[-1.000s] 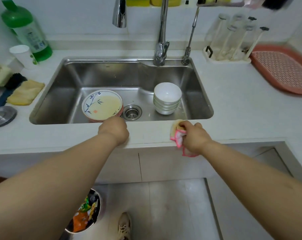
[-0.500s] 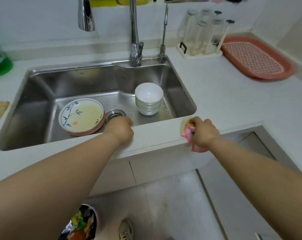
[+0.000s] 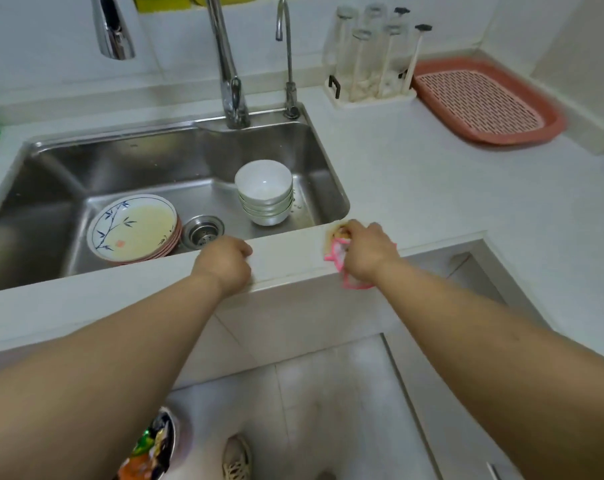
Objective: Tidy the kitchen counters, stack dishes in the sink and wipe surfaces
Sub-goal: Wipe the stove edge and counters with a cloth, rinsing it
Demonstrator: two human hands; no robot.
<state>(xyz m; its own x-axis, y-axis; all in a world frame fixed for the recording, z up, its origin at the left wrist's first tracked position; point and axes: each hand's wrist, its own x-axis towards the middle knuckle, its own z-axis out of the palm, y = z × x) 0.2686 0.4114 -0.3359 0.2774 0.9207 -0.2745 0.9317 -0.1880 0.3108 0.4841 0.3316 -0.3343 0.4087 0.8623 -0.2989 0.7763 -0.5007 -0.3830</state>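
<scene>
While plates [image 3: 134,227] sit stacked in the sink [image 3: 162,157] beyond the left fingers, bowls [image 3: 264,192] stacked beside them, left hand [image 3: 224,263] rests on the counter [image 3: 432,188] front edge, fingers curled, holding nothing. Right hand [image 3: 366,252] fingers clamp a pink cloth [image 3: 337,251] on the edge.

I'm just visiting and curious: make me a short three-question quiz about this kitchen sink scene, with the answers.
1. True or false: the stack of white bowls stands on the counter.
2. Which hand grips the pink-edged cloth: A left hand, B right hand?
3. What lies between the stack of plates and the bowls on the floor of the sink?

Key: 1 false, it stands in the sink. 2 B. 3 The drain strainer.
</scene>
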